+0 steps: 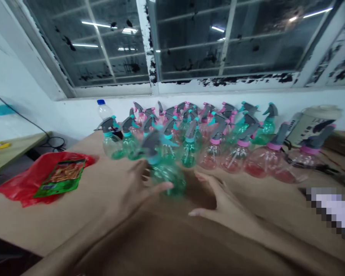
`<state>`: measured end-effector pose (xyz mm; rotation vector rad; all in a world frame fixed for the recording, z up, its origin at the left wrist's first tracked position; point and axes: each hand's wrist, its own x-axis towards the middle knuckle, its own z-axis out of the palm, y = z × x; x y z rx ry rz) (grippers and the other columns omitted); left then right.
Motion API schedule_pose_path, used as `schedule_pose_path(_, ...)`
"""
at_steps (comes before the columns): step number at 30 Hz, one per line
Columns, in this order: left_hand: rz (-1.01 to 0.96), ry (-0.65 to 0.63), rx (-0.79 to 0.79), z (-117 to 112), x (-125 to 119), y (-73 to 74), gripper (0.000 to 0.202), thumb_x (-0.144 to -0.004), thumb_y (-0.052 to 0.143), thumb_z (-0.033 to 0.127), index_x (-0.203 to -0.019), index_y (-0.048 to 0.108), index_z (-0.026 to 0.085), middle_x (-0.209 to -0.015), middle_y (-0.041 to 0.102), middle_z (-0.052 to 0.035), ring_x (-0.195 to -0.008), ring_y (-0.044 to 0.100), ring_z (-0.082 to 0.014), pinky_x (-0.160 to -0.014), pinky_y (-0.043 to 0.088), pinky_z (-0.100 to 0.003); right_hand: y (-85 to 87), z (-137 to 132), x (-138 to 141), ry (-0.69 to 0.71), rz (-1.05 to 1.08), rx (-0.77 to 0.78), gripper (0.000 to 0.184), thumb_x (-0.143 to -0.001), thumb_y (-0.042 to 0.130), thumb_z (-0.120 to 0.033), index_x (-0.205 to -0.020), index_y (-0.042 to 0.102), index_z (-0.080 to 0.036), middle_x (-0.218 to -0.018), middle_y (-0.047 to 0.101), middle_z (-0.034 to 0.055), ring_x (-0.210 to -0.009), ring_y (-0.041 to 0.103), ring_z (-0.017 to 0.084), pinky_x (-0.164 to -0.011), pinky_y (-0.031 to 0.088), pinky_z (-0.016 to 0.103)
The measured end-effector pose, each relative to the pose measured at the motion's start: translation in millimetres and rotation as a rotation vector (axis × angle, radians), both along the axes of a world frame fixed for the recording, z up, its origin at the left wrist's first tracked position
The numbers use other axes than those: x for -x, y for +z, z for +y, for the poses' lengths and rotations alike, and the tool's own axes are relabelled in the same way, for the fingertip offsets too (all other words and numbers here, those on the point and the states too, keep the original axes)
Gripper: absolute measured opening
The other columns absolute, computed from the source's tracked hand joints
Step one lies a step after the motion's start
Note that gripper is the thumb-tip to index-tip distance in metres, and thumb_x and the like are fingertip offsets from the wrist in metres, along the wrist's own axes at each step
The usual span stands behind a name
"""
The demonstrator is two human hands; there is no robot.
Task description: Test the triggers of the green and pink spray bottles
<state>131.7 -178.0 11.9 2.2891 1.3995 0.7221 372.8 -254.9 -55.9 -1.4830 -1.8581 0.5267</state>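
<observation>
A green spray bottle [169, 178] with a grey trigger head and teal collar is blurred and tilted in front of me. My left hand [142, 184] grips its left side, the thumb across its front. To its right, apart from the bottle, my right hand [218, 197] has thumb and fingers spread and holds nothing. Just behind stands a front row of spray bottles: green ones with teal collars, such as this green bottle [189, 153], and pink ones with pink collars, such as this pink bottle [258, 163].
On the table [97, 203], a red plastic bag [14, 184] lies at left with a green snack packet [64, 176] on it. A blue-capped bottle [104, 111] stands by the wall. A beige jug-like container [313, 119] is at back right. Windows [103, 46] are above.
</observation>
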Motion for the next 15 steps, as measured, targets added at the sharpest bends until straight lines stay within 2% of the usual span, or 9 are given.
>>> schedule_pose_path(1, 0.029, -0.048, 0.025, -6, -25, -4.8, 0.055, -0.065, 0.064, 0.061, -0.101, 0.054, 0.02, -0.085, 0.066, -0.0053, -0.073, 0.064, -0.024, -0.064, 0.052, -0.036, 1.2, -2, -5, -0.013, 0.005, -0.012, 0.084, -0.066, 0.066, -0.052, -0.135, 0.026, -0.028, -0.135, 0.043, 0.0089, -0.125, 0.039, 0.03, -0.097, 0.039, 0.05)
schedule_pose_path(3, 0.102, -0.162, 0.052, -16, -68, -11.0, 0.061, -0.065, 0.059, 0.068, -0.103, 0.052, 0.02, -0.089, 0.065, -0.0071, -0.073, 0.064, -0.0263, -0.062, 0.052, -0.039, -0.1, -7, -19, -0.04, 0.015, -0.047, 0.087, -0.065, 0.068, -0.051, -0.136, 0.023, -0.027, -0.137, 0.041, 0.0092, -0.125, 0.037, 0.031, -0.098, 0.038, 0.05)
schedule_pose_path(7, 0.185, -0.236, -0.046, -29, -128, -14.2, 0.069, -0.064, 0.056, 0.071, -0.104, 0.051, 0.015, -0.1, 0.061, -0.0133, -0.085, 0.063, -0.0341, -0.068, 0.051, -0.048, -12.7, -20, -56, -0.125, 0.053, -0.1, 0.079, -0.066, 0.068, -0.046, -0.132, 0.029, -0.026, -0.132, 0.047, 0.0092, -0.121, 0.043, 0.03, -0.097, 0.04, 0.05)
schedule_pose_path(12, 0.279, -0.3, -0.03, -38, -167, -11.2, 0.079, -0.064, 0.052, 0.074, -0.109, 0.05, 0.01, -0.105, 0.058, -0.017, -0.095, 0.058, -0.0381, -0.075, 0.048, -0.054, -21.7, -34, -92, -0.205, 0.096, -0.111, 0.08, -0.06, 0.073, -0.046, -0.127, 0.035, -0.026, -0.129, 0.049, 0.0093, -0.119, 0.045, 0.031, -0.096, 0.04, 0.052)
schedule_pose_path(15, 0.157, -0.376, 0.015, -33, -173, -7.1, 0.078, -0.066, 0.053, 0.07, -0.12, 0.046, 0.015, -0.118, 0.055, -0.0148, -0.109, 0.052, -0.0357, -0.087, 0.044, -0.053, -20.3, -34, -100, -0.196, 0.171, -0.098, 0.079, -0.059, 0.074, -0.046, -0.125, 0.037, -0.026, -0.126, 0.052, 0.0089, -0.116, 0.049, 0.031, -0.095, 0.041, 0.051)
